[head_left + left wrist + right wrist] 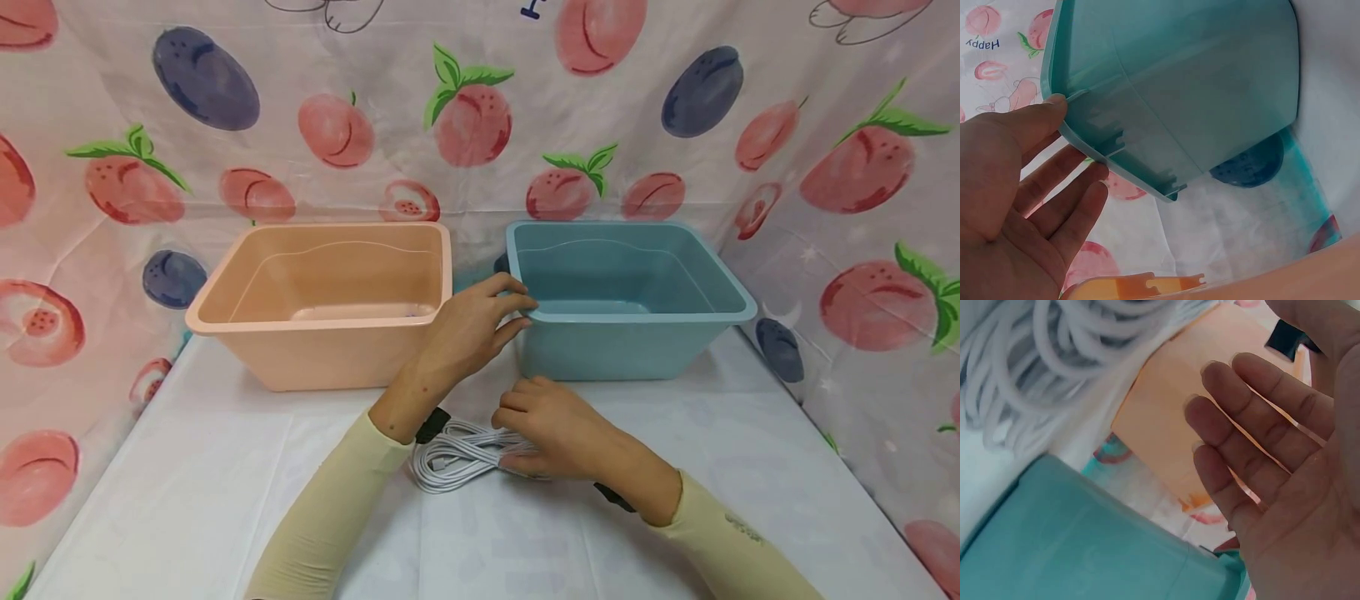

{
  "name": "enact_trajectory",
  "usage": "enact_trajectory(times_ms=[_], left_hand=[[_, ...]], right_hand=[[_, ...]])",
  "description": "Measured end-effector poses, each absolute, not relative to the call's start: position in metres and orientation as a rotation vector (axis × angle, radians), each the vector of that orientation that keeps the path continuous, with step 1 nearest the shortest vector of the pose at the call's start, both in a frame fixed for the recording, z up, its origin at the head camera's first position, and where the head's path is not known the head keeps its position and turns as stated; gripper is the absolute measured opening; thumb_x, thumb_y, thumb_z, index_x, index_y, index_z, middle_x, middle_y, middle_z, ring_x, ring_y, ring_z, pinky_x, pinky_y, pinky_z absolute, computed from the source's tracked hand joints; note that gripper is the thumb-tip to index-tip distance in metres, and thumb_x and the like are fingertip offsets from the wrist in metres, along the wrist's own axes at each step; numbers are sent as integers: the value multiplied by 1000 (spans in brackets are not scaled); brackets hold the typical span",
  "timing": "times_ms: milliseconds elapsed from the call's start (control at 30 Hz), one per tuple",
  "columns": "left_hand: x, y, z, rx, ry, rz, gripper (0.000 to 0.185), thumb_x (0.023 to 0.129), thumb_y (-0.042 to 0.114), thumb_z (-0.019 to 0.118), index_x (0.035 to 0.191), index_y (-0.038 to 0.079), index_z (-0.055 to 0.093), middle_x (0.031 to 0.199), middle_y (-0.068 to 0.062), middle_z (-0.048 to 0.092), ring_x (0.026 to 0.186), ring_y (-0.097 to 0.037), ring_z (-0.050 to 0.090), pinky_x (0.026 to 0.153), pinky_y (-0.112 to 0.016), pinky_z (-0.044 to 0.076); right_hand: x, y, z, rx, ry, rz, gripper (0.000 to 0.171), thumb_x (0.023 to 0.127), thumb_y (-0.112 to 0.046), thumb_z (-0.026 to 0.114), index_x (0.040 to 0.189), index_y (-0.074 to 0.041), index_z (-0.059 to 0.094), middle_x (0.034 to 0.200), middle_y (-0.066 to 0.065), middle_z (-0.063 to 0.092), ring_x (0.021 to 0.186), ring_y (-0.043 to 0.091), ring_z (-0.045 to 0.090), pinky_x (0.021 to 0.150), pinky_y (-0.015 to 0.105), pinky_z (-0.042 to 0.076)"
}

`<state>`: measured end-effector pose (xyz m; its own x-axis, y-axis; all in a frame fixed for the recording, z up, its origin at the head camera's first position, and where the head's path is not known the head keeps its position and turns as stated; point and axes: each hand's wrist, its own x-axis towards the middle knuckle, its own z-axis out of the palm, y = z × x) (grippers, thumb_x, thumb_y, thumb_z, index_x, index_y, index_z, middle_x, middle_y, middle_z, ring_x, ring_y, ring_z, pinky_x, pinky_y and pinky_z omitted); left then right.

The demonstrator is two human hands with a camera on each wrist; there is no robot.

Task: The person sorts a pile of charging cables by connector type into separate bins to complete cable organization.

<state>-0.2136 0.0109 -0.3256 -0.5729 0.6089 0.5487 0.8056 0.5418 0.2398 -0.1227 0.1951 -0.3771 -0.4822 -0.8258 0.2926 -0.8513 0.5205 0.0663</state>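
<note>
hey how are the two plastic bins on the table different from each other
The peach bin is pinkish orange and stands on the left; the blue bin is teal and stands on the right. The left hand touches the blue bin's near corner rim, while no hand touches the peach bin. Both are empty, upright, rectangular and look alike in shape.

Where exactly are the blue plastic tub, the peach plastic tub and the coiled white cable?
blue plastic tub [738, 310], head view, bare right rim.
peach plastic tub [315, 354], head view, front outer wall.
coiled white cable [450, 458], head view, loops left of the right hand.
</note>
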Motion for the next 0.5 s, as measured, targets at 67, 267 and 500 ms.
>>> enact_trajectory(times_ms=[67,267,500], left_hand=[[-214,11,-326,-1156,-2380,-673,22,102,24,75,122,19,81,129,0,67,106,-17,71,81,-29,57],[-213,11,-325,-1156,-2382,-666,22,102,25,75,122,20,81,129,0,67,107,-17,71,82,-29,57],[-213,11,-325,-1156,-2381,-667,22,102,25,75,122,19,81,129,0,67,106,-16,71,82,-29,57]], right_hand=[[-122,193,-380,1413,-2491,101,36,83,-43,89,99,-16,72,91,-8,61,87,14,57,79,33,48],[-120,188,-386,1434,-2501,45,39,82,-48,91,96,-18,69,89,-9,60,84,14,57,77,32,49],[-118,180,-395,1457,-2526,-20,39,80,-43,92,97,-17,69,87,-8,60,83,14,58,77,31,50]])
